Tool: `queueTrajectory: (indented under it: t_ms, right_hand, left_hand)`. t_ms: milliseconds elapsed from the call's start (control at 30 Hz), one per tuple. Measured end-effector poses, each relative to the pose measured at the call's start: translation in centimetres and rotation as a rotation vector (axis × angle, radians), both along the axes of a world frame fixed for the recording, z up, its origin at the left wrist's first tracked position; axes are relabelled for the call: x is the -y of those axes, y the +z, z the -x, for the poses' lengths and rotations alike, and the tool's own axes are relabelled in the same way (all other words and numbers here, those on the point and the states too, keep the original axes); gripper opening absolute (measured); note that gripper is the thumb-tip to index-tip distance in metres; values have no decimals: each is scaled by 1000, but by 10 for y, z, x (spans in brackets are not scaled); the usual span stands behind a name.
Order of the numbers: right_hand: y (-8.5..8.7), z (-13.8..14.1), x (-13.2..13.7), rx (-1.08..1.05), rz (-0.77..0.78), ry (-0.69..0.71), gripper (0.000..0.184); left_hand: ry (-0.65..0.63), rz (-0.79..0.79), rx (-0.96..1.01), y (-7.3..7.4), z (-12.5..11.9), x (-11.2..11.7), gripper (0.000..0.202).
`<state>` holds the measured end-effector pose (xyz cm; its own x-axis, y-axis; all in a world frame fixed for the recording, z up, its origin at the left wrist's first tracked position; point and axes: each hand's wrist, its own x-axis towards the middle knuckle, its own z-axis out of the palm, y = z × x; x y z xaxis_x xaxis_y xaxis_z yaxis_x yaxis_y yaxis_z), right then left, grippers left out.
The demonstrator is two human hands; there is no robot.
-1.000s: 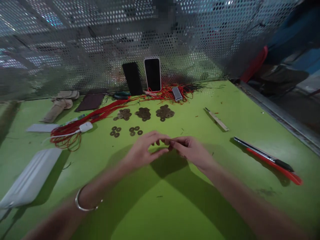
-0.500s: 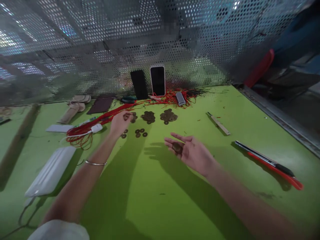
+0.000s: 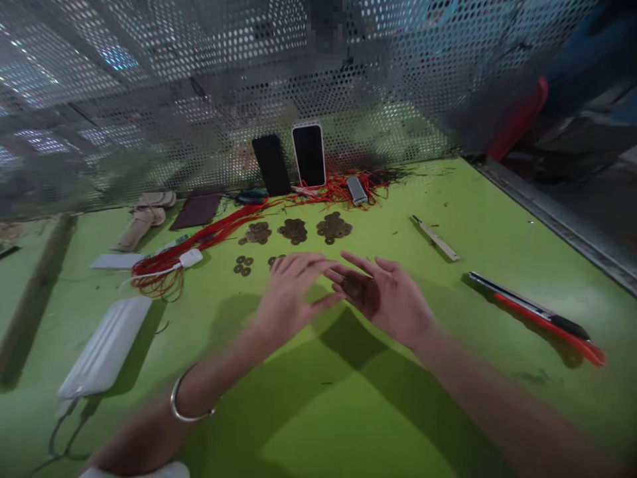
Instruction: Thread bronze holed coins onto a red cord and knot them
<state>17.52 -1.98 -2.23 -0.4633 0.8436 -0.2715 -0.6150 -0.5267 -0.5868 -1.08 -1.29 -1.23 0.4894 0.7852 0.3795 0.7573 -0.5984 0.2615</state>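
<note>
My right hand (image 3: 388,295) is palm up above the table, with a small stack of brown holed coins (image 3: 353,287) resting on its fingers. Beside it on the left, my left hand (image 3: 296,289) reaches across with its fingertips at the right hand's fingers. Its thumb and fingers are apart, and I see nothing between them. Beyond the hands lie three heaps of coins: a left heap (image 3: 257,232), a middle heap (image 3: 292,230) and a right heap (image 3: 334,227). Nearer sits a small group of coins (image 3: 243,265); another small group (image 3: 272,261) is mostly covered by my left hand.
Red cords (image 3: 199,242) and a white plug (image 3: 190,257) lie left, near a white power strip (image 3: 107,348). Two phones, one black (image 3: 271,164) and one white-edged (image 3: 308,156), lean against the perforated metal screen (image 3: 199,146). A knife-like tool (image 3: 435,239) and a box cutter (image 3: 532,312) lie right.
My left hand has moved from the left coin heap rightward and nearer, up to my right hand, and its fingers have spread. My right hand stays nearly in place with the coins.
</note>
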Motion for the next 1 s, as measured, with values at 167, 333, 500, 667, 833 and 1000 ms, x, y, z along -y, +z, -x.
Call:
queueTrajectory:
  t_ms: [167,333,500,667,833,1000]
  right_hand:
    - [-3,3,6,143,-11,35,46]
    - [-14,5,9,301,-56,26,47]
    - [-17,4,12,273,-55,11,43]
    - [-13,6,13,283,-45,22,31]
    - [-15,4,11,523,-101,-7,28]
    - [-16,0,9,532,-1,-13,20]
  left_hand:
    - [-97,85,23,-12,-21,12,37]
    - [-112,161,95,-24,-21,10,29]
    - [-97,345,308,-27,-24,11,18]
    - [164,773,712,-26,-24,8,15]
    - [220,794,845,-26,-18,3,28]
    - [138,597,754,-29,-17,4,28]
